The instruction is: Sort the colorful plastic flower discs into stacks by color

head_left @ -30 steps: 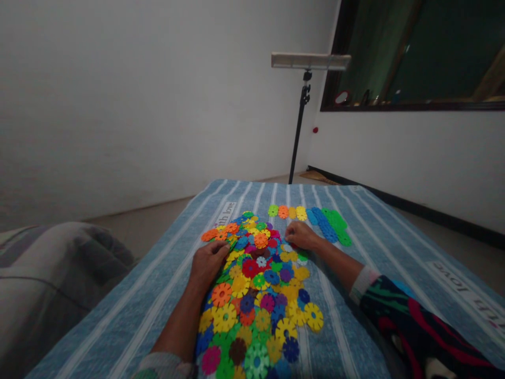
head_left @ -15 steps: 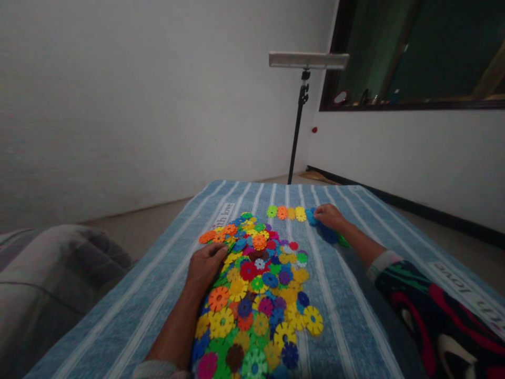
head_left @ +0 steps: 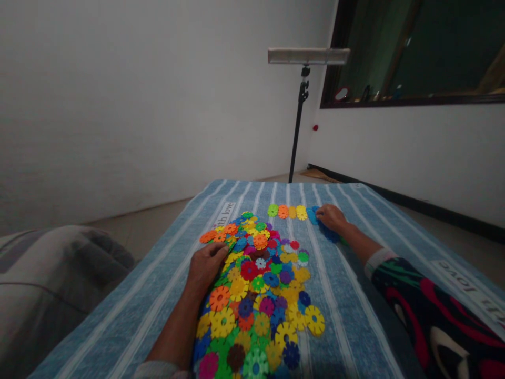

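A heap of flower-shaped plastic discs point(head_left: 258, 287) in many colours covers the middle of the cloth. My left hand point(head_left: 207, 261) rests at the heap's left edge, thumb and fingers pinched together; a green sliver shows by the fingertips, but I cannot tell if it is held. Beyond the heap lies a short row with a light green disc point(head_left: 273, 210), an orange disc point(head_left: 283, 211) and yellow ones point(head_left: 302, 212). At its right end my right hand point(head_left: 332, 217) has its fingers closed on a blue disc point(head_left: 312, 216). More blue discs point(head_left: 329, 235) lie under this hand, partly hidden.
The blue striped cloth point(head_left: 165, 295) covers the table up to its far edge. Behind it stands a lamp on a black pole point(head_left: 298, 129). Grey fabric point(head_left: 59, 273) bulges at the left, beside the table. A dark window point(head_left: 430, 58) is at the upper right.
The view has shifted very slightly. My right hand stays at the blue disc at the row's end, with only a tiny move; my left hand keeps its place at the heap.
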`<state>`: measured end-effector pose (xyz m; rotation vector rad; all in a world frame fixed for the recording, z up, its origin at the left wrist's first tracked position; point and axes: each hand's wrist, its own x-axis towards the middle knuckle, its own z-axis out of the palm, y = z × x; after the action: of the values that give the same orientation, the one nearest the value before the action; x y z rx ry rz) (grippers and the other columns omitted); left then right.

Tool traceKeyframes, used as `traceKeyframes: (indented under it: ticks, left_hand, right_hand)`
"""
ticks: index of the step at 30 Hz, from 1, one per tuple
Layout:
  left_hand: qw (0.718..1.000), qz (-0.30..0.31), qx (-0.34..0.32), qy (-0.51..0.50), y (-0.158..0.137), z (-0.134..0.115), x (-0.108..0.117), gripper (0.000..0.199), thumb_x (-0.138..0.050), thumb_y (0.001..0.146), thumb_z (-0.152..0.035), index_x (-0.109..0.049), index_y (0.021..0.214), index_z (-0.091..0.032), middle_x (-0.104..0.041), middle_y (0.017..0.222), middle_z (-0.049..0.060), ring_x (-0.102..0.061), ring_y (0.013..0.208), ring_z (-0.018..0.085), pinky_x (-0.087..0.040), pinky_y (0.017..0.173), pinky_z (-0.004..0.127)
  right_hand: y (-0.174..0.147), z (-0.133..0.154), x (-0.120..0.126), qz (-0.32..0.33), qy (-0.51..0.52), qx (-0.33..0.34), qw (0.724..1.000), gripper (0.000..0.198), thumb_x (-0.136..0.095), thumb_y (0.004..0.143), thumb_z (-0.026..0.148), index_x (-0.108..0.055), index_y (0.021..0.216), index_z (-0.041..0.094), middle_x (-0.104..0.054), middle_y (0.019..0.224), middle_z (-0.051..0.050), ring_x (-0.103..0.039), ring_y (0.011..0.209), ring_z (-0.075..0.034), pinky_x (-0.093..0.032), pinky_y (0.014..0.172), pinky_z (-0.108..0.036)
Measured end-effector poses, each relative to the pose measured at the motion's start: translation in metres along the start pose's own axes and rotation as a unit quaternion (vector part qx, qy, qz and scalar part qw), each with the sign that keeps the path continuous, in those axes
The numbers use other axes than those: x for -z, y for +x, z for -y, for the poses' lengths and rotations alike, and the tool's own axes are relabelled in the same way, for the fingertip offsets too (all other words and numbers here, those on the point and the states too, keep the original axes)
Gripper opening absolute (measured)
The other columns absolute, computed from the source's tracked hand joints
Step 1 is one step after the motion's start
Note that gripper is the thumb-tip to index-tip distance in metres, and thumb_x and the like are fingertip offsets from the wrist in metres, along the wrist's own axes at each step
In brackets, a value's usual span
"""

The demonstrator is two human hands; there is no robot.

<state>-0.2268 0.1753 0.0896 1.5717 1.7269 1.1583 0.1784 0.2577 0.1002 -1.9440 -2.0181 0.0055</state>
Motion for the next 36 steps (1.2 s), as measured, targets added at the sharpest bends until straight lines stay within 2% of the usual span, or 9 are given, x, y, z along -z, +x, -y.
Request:
traceKeyframes:
  ticks: [5, 11, 14, 17, 22, 28, 33, 36]
  left_hand:
    - [1.0, -0.007, -0.001, 0.002, 0.001, 0.002, -0.001, 0.034, -0.063, 0.061, -0.051, -0.076, 0.073, -0.022, -0.069, 0.062, 0.001, -0.062, 0.064, 0.022, -0.047, 0.063, 0.031]
    - [1.0, -0.005, -0.013, 0.004, -0.003, -0.001, -0.002, 0.033, -0.062, 0.063, -0.05, -0.075, 0.073, -0.021, -0.07, 0.065, 0.001, -0.063, 0.068, 0.021, -0.046, 0.065, 0.03]
    - [1.0, -0.006, 0.0, 0.008, -0.004, -0.002, -0.003, 0.031, -0.062, 0.062, -0.048, -0.074, 0.072, -0.021, -0.068, 0.062, 0.0, -0.062, 0.065, 0.02, -0.046, 0.064, 0.03]
    - [1.0, -0.011, -0.014, 0.01, -0.005, -0.002, -0.004, 0.028, -0.06, 0.064, -0.045, -0.073, 0.071, -0.021, -0.069, 0.063, 0.0, -0.062, 0.065, 0.019, -0.046, 0.065, 0.03]
    - [1.0, -0.008, -0.029, 0.0, -0.006, 0.003, -0.006, 0.027, -0.06, 0.066, -0.042, -0.073, 0.071, -0.02, -0.069, 0.064, 0.0, -0.062, 0.066, 0.019, -0.046, 0.066, 0.029]
    - [0.999, 0.002, -0.024, -0.047, -0.008, 0.007, -0.007, 0.029, -0.061, 0.066, -0.044, -0.073, 0.074, -0.018, -0.066, 0.062, 0.0, -0.06, 0.062, 0.017, -0.046, 0.062, 0.029]
    - [0.997, 0.035, -0.048, -0.05, -0.007, 0.006, -0.008, 0.037, -0.072, 0.058, -0.04, -0.075, 0.086, -0.017, -0.074, 0.081, 0.004, -0.066, 0.077, 0.022, -0.051, 0.074, 0.033]
    - [0.997, 0.041, -0.07, -0.013, -0.005, 0.008, -0.01, 0.034, -0.068, 0.061, -0.038, -0.075, 0.087, -0.017, -0.074, 0.08, 0.003, -0.066, 0.078, 0.022, -0.05, 0.075, 0.033]
  right_hand:
    - [-0.029, 0.028, 0.003, -0.005, -0.021, 0.027, 0.999, 0.028, -0.049, 0.091, 0.018, -0.077, 0.092, 0.015, -0.073, 0.105, -0.013, -0.064, 0.102, -0.024, -0.043, 0.085, -0.03]
    - [-0.11, 0.082, -0.012, 0.04, 0.065, 0.15, 0.986, 0.025, -0.05, 0.093, 0.023, -0.072, 0.084, 0.02, -0.071, 0.094, -0.008, -0.061, 0.095, -0.02, -0.042, 0.085, -0.028]
    - [-0.149, 0.097, -0.019, 0.054, 0.123, 0.154, 0.979, 0.021, -0.051, 0.092, 0.024, -0.07, 0.082, 0.022, -0.069, 0.092, -0.006, -0.059, 0.093, -0.02, -0.043, 0.084, -0.03]
    - [-0.173, 0.103, -0.026, 0.048, 0.176, 0.14, 0.973, 0.02, -0.052, 0.092, 0.026, -0.07, 0.084, 0.023, -0.07, 0.094, -0.007, -0.06, 0.094, -0.022, -0.044, 0.087, -0.033]
    - [-0.193, 0.108, -0.04, -0.01, 0.248, 0.106, 0.963, 0.02, -0.052, 0.091, 0.025, -0.072, 0.092, 0.026, -0.071, 0.108, -0.009, -0.061, 0.107, -0.024, -0.045, 0.097, -0.037]
    - [-0.203, 0.118, -0.043, -0.017, 0.301, 0.11, 0.947, 0.023, -0.049, 0.092, 0.028, -0.072, 0.093, 0.031, -0.071, 0.11, -0.008, -0.062, 0.11, -0.024, -0.047, 0.1, -0.041]
    - [-0.205, 0.119, -0.045, -0.023, 0.3, 0.115, 0.947, 0.023, -0.049, 0.093, 0.029, -0.072, 0.093, 0.029, -0.072, 0.112, -0.009, -0.063, 0.11, -0.025, -0.048, 0.101, -0.042]
    - [-0.205, 0.118, -0.047, -0.032, 0.293, 0.123, 0.948, 0.022, -0.05, 0.093, 0.028, -0.072, 0.093, 0.028, -0.072, 0.111, -0.009, -0.063, 0.11, -0.025, -0.048, 0.1, -0.041]
